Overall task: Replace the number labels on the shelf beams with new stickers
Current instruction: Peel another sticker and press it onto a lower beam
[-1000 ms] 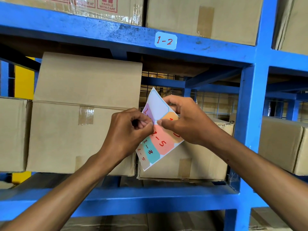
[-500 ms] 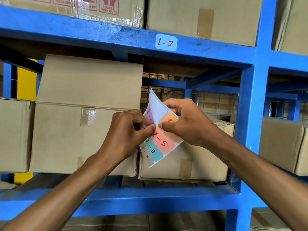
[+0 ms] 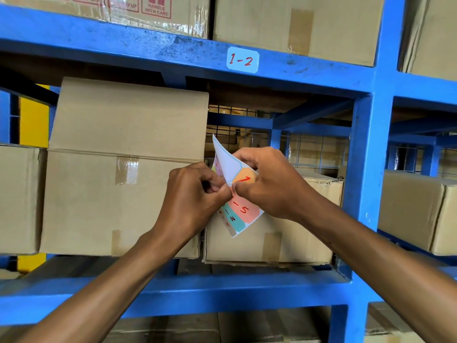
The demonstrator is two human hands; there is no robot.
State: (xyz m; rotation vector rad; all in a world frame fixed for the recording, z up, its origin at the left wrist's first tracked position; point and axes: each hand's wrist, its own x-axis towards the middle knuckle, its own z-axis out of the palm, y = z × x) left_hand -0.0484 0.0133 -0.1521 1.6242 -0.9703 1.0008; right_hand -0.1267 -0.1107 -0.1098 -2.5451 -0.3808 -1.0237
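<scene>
Head view: sticker sheet [image 3: 235, 194] held upright before the shelf, left hand [image 3: 190, 206] and right hand [image 3: 269, 184] both pinching it, fingertips meeting at what looks like a sticker edge. Old "1-2" label [image 3: 242, 60] sits on the upper blue beam [image 3: 123, 43] above

At the centre, the left hand [image 3: 195, 201] and the right hand [image 3: 269, 184] both pinch a white sheet of coloured, hand-numbered stickers [image 3: 237, 194], their fingertips meeting at its middle. At 12 o'clock from them, a pale label marked "1-2" in red [image 3: 242, 60] sits on the blue metal shelf beam [image 3: 123, 45]. A large brown taped cardboard box [image 3: 123, 167] stands at 9 o'clock, a lower brown cardboard box [image 3: 272, 241] behind the sheet, and a blue upright post [image 3: 371, 157] at 3 o'clock.
</scene>
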